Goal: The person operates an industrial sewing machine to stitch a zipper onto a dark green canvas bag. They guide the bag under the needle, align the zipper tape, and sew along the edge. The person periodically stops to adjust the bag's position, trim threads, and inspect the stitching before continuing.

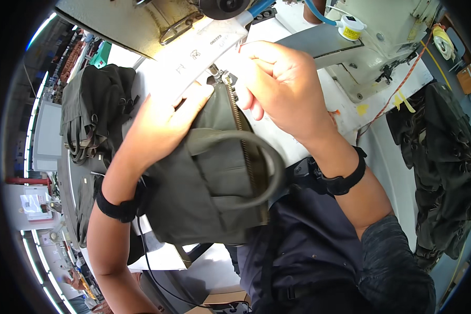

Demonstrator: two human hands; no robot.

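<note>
Matte olive-grey fabric, softly creased, makes up the bag [186,209], which carries a smooth tubular handle [278,167] bent into a loop and a ridged zipper [245,149] with brass-coloured teeth. It lies over the white desk's [287,142] near edge, its far end at the metal presser foot [213,72], long axis and zipper running toward the person and veering slightly right. The hands are apart: the left hand [162,120] rests on the fabric, the right hand [285,86] curls beside the foot; glare hides fingertips, so I cannot tell whether either pinches anything.
</note>
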